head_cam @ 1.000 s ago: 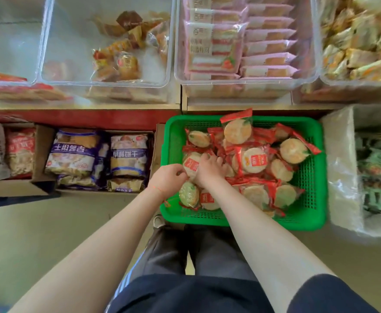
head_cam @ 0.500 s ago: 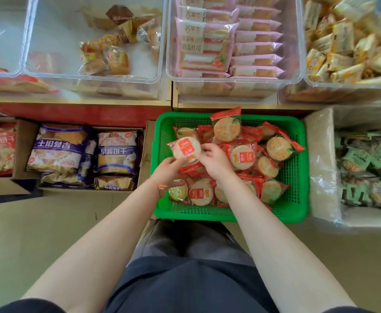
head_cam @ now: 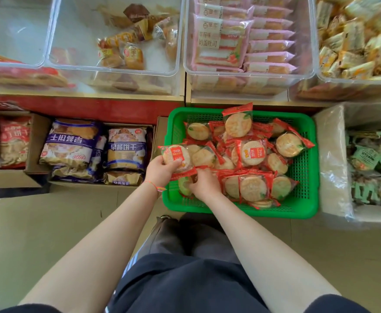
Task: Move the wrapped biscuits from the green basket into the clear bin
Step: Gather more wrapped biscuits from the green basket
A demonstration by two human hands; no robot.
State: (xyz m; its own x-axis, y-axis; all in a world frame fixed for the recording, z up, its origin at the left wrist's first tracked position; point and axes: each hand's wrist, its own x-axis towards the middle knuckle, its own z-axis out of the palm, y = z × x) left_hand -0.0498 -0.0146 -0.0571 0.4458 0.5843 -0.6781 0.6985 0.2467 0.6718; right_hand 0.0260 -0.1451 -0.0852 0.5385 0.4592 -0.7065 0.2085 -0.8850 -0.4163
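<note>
Gathering step: collecting several wrapped biscuits (head_cam: 251,152) before one trip up to the clear bin (head_cam: 115,71).
Doing it well: stack the packets flat in the left hand, pinch them by the biscuit itself and not the slippery red wrapper edge, then lift clear of the green basket (head_cam: 302,208) rim.
Left hand (head_cam: 160,169): fingers curled round a small stack of packets (head_cam: 177,155) at the basket's left edge, thumb across the top one.
Right hand (head_cam: 204,182): down in the basket, fingers curled among the packets; whether it has truly pinched one I cannot tell.
Biscuits: most lie heaped in the basket on the floor.
Clear bin: on the shelf above, holding a few other snacks.
</note>
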